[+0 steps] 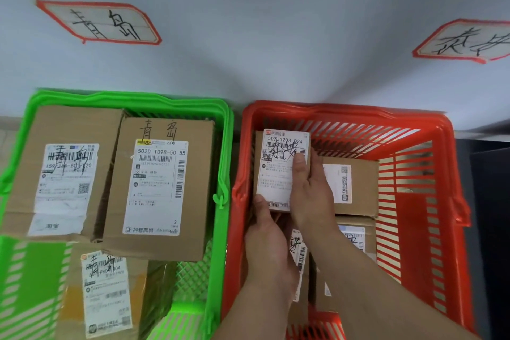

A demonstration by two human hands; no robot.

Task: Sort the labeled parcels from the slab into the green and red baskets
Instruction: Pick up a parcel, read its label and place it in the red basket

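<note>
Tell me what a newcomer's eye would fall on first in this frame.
Two bright baskets stand side by side against the wall: the green basket on the left holding labeled boxes, the red basket on the right. Inside the red one, both hands, left hand and right hand, hold a small labeled parcel.

We reach both bare forearms forward from the lower edge. Our left hand (266, 232) curls its fingers under and its thumb up, gripping. Our right hand (310, 190) lies beside it, touching, thumb pressed flat on top, fingers wrapped around.
</note>
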